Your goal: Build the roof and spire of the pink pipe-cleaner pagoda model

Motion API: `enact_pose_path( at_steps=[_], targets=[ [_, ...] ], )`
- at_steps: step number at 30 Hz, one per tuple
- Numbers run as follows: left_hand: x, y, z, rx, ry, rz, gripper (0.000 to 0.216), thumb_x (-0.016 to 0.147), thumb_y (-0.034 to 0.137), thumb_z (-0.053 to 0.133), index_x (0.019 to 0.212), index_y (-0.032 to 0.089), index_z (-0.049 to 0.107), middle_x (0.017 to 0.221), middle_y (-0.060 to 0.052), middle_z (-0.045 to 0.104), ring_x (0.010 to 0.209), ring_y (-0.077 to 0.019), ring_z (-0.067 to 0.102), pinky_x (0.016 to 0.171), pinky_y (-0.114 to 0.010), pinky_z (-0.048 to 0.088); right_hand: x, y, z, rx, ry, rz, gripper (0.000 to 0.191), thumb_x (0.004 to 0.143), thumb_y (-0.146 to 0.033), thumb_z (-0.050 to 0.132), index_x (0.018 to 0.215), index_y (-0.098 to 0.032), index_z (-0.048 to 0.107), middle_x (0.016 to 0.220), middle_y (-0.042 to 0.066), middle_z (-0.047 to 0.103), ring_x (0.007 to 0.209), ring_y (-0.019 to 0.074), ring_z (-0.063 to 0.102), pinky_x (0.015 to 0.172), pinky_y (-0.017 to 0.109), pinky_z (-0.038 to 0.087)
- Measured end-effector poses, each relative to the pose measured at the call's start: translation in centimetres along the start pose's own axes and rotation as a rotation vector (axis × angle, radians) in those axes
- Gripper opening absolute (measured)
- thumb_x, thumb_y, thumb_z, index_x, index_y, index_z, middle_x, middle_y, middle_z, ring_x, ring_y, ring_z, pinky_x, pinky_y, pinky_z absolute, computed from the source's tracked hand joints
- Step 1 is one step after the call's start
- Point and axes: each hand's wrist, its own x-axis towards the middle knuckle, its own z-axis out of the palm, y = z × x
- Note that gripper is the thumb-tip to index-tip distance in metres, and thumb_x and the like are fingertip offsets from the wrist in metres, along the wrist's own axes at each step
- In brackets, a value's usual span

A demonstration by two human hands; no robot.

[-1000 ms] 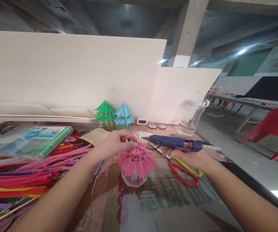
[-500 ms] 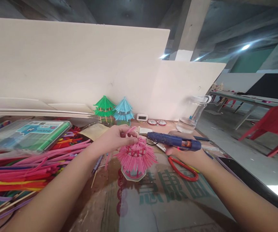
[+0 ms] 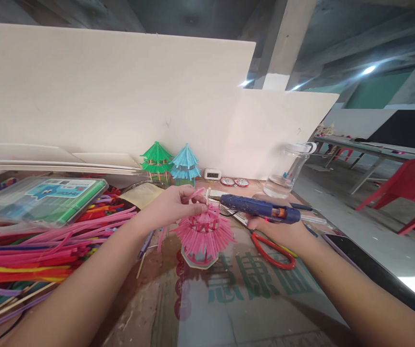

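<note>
A pink model pavilion (image 3: 205, 236) with a fringed two-tier roof stands on a pale base in front of me. My left hand (image 3: 176, 205) is closed at its top, pinching a short pink pipe cleaner (image 3: 195, 193) beside the small wooden stick (image 3: 208, 196) that rises from the roof. From the right, my right hand (image 3: 274, 226) grips a blue hot glue gun (image 3: 258, 207), whose nozzle points left and is at or very near the stick. Below that hand lie red-handled scissors (image 3: 274, 253), their blades partly hidden.
Pipe cleaners (image 3: 48, 246) in many colours and a clear plastic case (image 3: 41, 200) cover the left side. Green (image 3: 156, 159) and blue (image 3: 185, 164) pavilions stand at the back near a small digital clock (image 3: 212, 174). A water bottle (image 3: 287, 173) and a phone (image 3: 377, 274) are at right.
The glue gun's nozzle has shifted slightly up and left, closer to the stick's top. My left hand stays almost where it was, holding the pink pipe cleaner.
</note>
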Motion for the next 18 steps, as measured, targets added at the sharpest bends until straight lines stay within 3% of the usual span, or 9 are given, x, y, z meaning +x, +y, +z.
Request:
enact_pose_path(
  at_steps=[8, 18],
  targets=[
    [0.06, -0.10, 0.04, 0.022, 0.011, 0.016, 0.026, 0.072, 0.042, 0.063, 0.078, 0.018, 0.069, 0.074, 0.003, 0.059, 0.068, -0.0142, 0.054, 0.062, -0.024, 0.040, -0.05, 0.06, 0.05, -0.014, 0.025, -0.026, 0.047, 0.074, -0.065, 0.064, 0.062, -0.022, 0.051, 0.057, -0.002, 0.054, 0.052, 0.0134, 0.048, 0.048, 0.025, 0.039],
    [0.04, -0.11, 0.06, -0.013, 0.006, 0.023, 0.026, 0.071, 0.042, 0.064, 0.077, 0.018, 0.068, 0.072, 0.003, 0.060, 0.069, -0.0145, 0.055, 0.063, -0.025, 0.042, -0.18, 0.13, 0.07, 0.006, 0.013, -0.005, 0.045, 0.074, -0.063, 0.065, 0.063, -0.022, 0.050, 0.057, -0.002, 0.053, 0.053, 0.0138, 0.049, 0.048, 0.025, 0.040]
  ],
)
